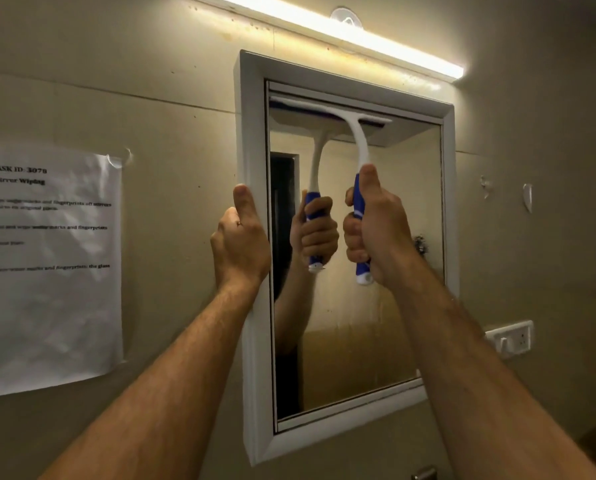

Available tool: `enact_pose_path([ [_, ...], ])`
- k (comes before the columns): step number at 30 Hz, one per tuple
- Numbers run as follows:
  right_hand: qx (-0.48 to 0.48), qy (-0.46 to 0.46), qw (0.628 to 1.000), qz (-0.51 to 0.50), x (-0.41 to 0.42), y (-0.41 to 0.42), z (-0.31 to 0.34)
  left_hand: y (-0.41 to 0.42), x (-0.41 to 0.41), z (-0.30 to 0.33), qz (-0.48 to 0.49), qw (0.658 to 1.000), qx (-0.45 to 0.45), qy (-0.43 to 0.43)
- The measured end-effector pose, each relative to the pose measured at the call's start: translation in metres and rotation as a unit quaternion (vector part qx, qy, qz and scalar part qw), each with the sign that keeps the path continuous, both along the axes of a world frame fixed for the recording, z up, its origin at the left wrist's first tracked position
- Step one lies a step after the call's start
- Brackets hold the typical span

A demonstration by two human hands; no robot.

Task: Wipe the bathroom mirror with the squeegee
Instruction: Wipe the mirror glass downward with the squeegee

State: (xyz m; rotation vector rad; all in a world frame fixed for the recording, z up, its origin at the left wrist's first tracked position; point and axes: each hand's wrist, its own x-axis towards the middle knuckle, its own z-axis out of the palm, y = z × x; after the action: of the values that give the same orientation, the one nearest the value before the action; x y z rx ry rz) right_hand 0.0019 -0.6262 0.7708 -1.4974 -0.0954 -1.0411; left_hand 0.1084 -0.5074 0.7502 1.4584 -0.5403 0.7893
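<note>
A white-framed bathroom mirror (358,323) hangs on the beige wall. My right hand (376,230) is closed around the blue and white handle of a squeegee (358,147). Its white blade lies flat against the glass along the top edge, on the left and middle part of the mirror. My left hand (241,240) grips the mirror's left frame edge at mid height, thumb pointing up. The glass reflects the squeegee and my right hand. The lower glass looks hazy and streaked.
A lit tube light (341,32) runs above the mirror. A printed task sheet (47,268) is taped to the wall on the left. A white switch and socket plate (512,337) sits to the right, with small clear hooks (526,197) above it.
</note>
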Motion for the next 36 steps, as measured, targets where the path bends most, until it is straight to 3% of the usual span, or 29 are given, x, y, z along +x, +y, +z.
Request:
enact_pose_path([
  [8,-0.003,0.025,0.999,0.036,0.002,-0.009,-0.057,-0.001,0.001,-0.003,-0.008,1.0,-0.002,0.007],
  [16,-0.006,-0.029,0.999,0.034,-0.004,0.013,0.009,-0.002,0.001,0.0,-0.001,1.0,-0.01,0.002],
  [25,-0.024,0.01,0.999,0.029,0.01,-0.001,-0.067,0.002,0.002,0.004,-0.004,1.0,-0.013,-0.004],
  [33,-0.04,-0.028,0.999,0.024,-0.004,0.004,0.01,0.002,-0.004,0.005,0.01,1.0,-0.015,-0.003],
  [36,-0.028,-0.022,0.999,0.036,-0.003,0.005,-0.003,-0.001,-0.005,0.006,0.017,1.0,-0.016,0.001],
])
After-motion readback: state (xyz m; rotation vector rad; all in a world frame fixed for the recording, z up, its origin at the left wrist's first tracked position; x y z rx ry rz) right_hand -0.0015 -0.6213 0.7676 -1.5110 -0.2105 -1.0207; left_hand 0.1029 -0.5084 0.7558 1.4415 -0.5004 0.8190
